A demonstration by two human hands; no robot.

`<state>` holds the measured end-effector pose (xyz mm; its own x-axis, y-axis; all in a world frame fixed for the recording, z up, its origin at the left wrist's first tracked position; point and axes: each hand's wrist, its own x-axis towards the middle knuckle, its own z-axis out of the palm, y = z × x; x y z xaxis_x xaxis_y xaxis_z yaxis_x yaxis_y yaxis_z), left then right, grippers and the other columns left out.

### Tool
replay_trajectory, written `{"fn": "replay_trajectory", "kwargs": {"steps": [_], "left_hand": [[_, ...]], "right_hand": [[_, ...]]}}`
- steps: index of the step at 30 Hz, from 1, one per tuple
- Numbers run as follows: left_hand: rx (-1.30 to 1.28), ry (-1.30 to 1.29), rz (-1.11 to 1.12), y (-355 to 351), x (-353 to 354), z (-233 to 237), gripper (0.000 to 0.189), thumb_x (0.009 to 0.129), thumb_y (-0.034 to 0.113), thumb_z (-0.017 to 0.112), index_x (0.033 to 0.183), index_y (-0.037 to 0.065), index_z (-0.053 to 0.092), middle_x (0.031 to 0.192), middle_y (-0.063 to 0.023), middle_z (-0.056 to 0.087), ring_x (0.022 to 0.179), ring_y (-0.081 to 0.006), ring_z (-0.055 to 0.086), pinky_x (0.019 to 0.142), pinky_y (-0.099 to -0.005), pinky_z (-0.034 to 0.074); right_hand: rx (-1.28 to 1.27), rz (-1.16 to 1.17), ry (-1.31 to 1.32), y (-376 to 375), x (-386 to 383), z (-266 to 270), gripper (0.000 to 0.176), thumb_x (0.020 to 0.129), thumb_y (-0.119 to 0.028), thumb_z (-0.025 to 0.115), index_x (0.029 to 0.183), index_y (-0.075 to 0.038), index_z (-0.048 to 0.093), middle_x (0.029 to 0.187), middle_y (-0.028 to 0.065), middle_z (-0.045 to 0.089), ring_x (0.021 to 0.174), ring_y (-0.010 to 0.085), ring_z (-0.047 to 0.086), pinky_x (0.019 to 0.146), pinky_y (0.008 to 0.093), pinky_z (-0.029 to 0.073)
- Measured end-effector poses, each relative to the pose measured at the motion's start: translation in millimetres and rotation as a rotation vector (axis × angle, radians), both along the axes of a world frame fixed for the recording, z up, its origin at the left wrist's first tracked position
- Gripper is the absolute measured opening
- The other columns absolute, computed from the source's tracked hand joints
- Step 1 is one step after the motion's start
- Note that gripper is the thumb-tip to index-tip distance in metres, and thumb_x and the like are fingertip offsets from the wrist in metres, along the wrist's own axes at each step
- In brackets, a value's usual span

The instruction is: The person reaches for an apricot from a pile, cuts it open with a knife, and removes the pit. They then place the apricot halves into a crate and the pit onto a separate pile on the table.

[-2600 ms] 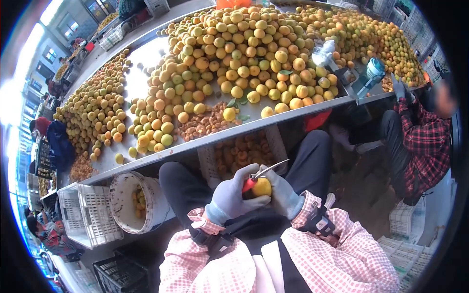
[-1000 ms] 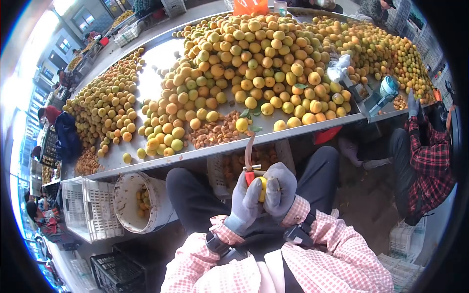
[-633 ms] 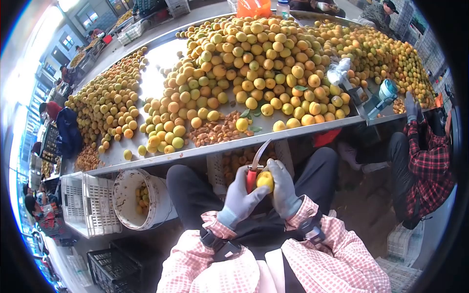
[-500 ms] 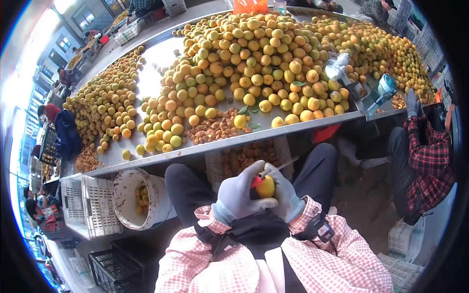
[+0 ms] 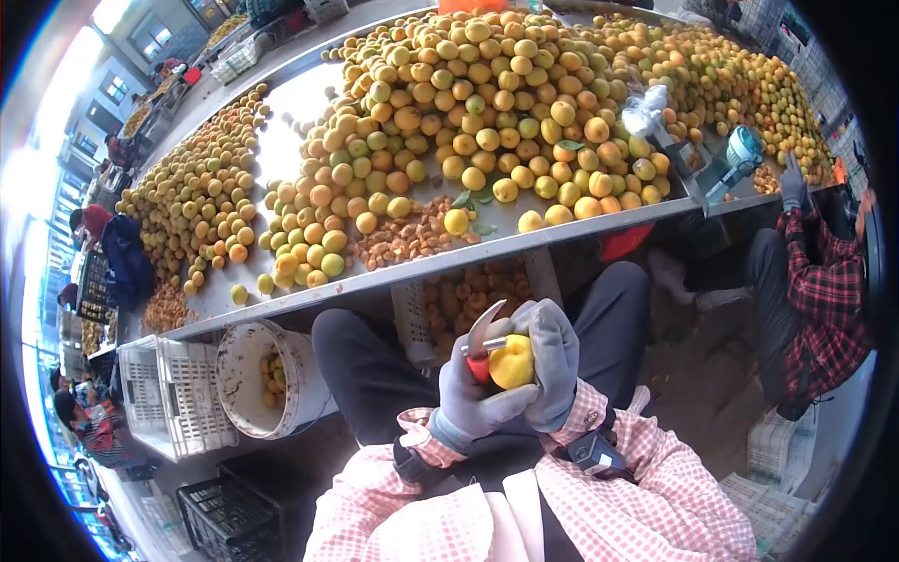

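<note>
Above my lap, my left hand (image 5: 468, 398), in a grey glove, is closed around the red handle of a small knife (image 5: 478, 367). Its curved blade stands upward, and a short metal piece crosses in front of the fruit. My right hand (image 5: 554, 361), gloved too, grips a yellow apricot (image 5: 512, 363) from the right side. The left hand's thumb also touches the apricot from below. Beneath the table edge, just beyond my hands, a white crate (image 5: 409, 323) holds apricot pieces (image 5: 468, 300).
A metal table (image 5: 375, 284) carries a large apricot heap (image 5: 506, 103) and a pile of apricot pits (image 5: 403, 242). At left stand a white bucket (image 5: 309, 393) with fruit inside and white crates (image 5: 178, 398). A person in a plaid shirt (image 5: 824, 300) sits at right.
The knife has turned from pointing right across the apricot to pointing upward on its left. Both hands have shifted slightly, and more of the apricot shows.
</note>
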<state>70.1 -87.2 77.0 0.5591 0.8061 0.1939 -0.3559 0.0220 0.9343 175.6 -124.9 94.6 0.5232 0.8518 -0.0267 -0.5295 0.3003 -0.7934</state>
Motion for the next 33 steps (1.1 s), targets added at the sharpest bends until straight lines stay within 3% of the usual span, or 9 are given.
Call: {"fn": "replay_trajectory", "kwargs": {"steps": [4,6,7,8,10,12,15,26,33], "left_hand": [[-0.061,0.075,-0.142,18,0,8,0.069,0.073,0.016,0.084,0.129,0.000,0.047,0.120,-0.0088,0.059,0.107,-0.0129,0.056,0.095,-0.0292,0.045],[-0.158,0.219,-0.251,32,0,3,0.065,0.077,0.025,0.082,0.127,0.000,0.048,0.117,-0.0059,0.058,0.101,-0.0114,0.055,0.092,-0.0271,0.044],[-0.210,0.090,-0.265,36,3,-5,0.061,0.082,0.035,0.076,0.126,0.001,0.049,0.112,-0.0028,0.057,0.097,-0.0103,0.054,0.090,-0.0254,0.044],[-0.125,0.102,-0.179,43,6,-12,0.062,0.085,0.043,0.072,0.126,0.003,0.050,0.109,-0.0011,0.057,0.093,-0.0102,0.054,0.084,-0.0262,0.045],[-0.175,0.306,-0.102,64,1,-12,0.062,0.084,0.046,0.071,0.124,0.003,0.050,0.102,-0.0015,0.057,0.090,-0.0093,0.052,0.077,-0.0274,0.044],[0.349,0.790,0.135,88,7,-3,0.060,0.083,0.051,0.069,0.119,0.007,0.051,0.077,-0.0116,0.060,0.069,-0.0264,0.060,0.064,-0.0344,0.047],[0.587,1.053,0.306,124,15,-10,0.056,0.085,0.046,0.066,0.121,0.008,0.049,0.082,-0.0184,0.065,0.078,-0.0384,0.064,0.063,-0.0439,0.048],[0.921,1.297,0.180,163,26,-5,0.084,0.070,0.060,0.073,0.129,0.007,0.049,0.099,-0.0152,0.066,0.081,-0.0337,0.067,0.068,-0.0432,0.052],[1.298,0.859,-0.077,112,23,9,0.078,0.066,0.066,0.069,0.111,0.004,0.060,0.088,-0.0063,0.059,0.078,-0.0231,0.061,0.066,-0.0364,0.047]], "right_hand": [[0.071,-0.051,-0.078,3,6,-24,0.021,0.102,-0.019,0.042,0.090,-0.006,0.053,0.081,-0.0003,0.050,0.077,0.0061,0.047,0.066,0.0253,0.042],[-0.231,-0.141,-0.670,5,14,-51,0.023,0.102,-0.019,0.041,0.094,-0.004,0.055,0.085,0.0016,0.054,0.080,0.0091,0.051,0.070,0.0282,0.044],[-0.201,-0.085,-0.628,6,18,-42,0.022,0.101,-0.020,0.043,0.098,-0.005,0.058,0.089,0.0040,0.058,0.082,0.0133,0.056,0.071,0.0323,0.047],[-0.273,0.062,0.186,14,15,-41,0.026,0.101,-0.031,0.044,0.088,-0.011,0.056,0.077,0.0032,0.057,0.067,0.0097,0.055,0.060,0.0241,0.045],[-0.379,0.169,0.497,13,20,-41,0.027,0.098,-0.037,0.047,0.088,-0.014,0.056,0.072,0.0010,0.057,0.055,0.0107,0.053,0.046,0.0246,0.042],[-0.448,0.174,0.550,17,24,-45,0.028,0.097,-0.039,0.049,0.087,-0.015,0.056,0.070,0.0009,0.057,0.051,0.0115,0.051,0.043,0.0248,0.040],[-0.528,0.159,0.576,21,28,-51,0.029,0.095,-0.043,0.052,0.085,-0.016,0.056,0.068,0.0009,0.057,0.047,0.0124,0.049,0.039,0.0249,0.037],[-0.633,0.190,0.518,47,48,-77,0.030,0.094,-0.046,0.053,0.087,-0.018,0.055,0.065,-0.0015,0.055,0.046,0.0100,0.050,0.036,0.0245,0.035],[-0.400,0.458,0.604,51,31,-79,0.032,0.102,-0.034,0.041,0.117,-0.010,0.054,0.103,0.0032,0.059,0.095,0.0116,0.060,0.083,0.0269,0.050]]}}
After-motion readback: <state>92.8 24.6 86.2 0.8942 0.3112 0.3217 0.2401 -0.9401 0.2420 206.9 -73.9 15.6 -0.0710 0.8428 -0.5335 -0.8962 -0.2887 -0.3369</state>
